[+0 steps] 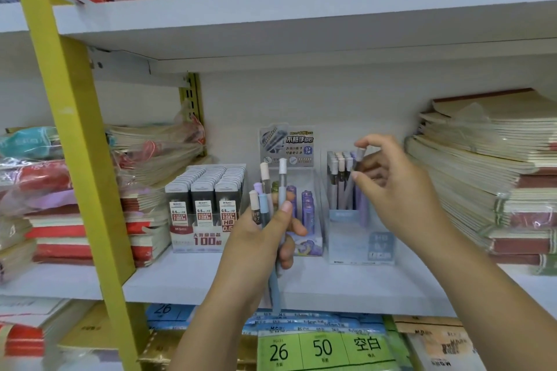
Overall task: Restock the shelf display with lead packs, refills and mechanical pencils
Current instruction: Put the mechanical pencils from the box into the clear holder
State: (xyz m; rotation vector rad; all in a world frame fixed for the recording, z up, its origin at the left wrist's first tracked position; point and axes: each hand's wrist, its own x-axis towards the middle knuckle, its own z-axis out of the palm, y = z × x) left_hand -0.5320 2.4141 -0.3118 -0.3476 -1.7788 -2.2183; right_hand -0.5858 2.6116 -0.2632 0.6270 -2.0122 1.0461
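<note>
pencil bundle: lower barrels are covered by the left hand; the count cannot be told.
single pencil: its barrel is masked by the right hand.
purple lead box: the left part is hidden behind the bundle.
notebook stacks: cut off at the shelf's right end.
holder print: blurred, unreadable.

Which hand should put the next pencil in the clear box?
The right hand, probably. It is at the clear box, pinching the top of a pencil standing there. The left hand is full, gripping the spare pencils, so it can only offer them.
</note>
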